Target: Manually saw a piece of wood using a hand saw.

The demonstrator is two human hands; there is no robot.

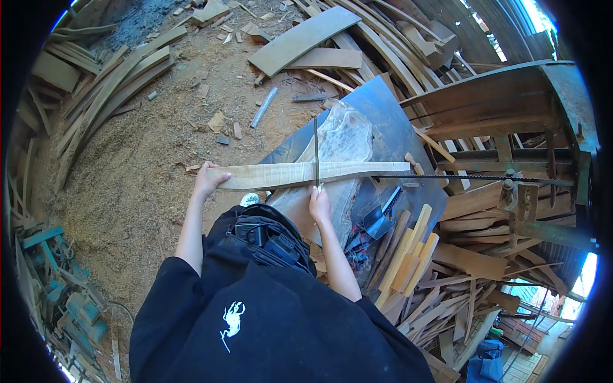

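My left grip (206,180) clasps board (268,177) end | right grip (320,205) pinches metal strip (315,140) | I'd hold strip flat across

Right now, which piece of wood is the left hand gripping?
The long pale board lying directly under the metal strip in the right hand. The left hand grips its left end; the piled wood is untouched.

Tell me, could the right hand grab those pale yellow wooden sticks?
Probably yes: the sticks lie uncovered, but the right hand holds a thin, straight metal bar it might need to release first.
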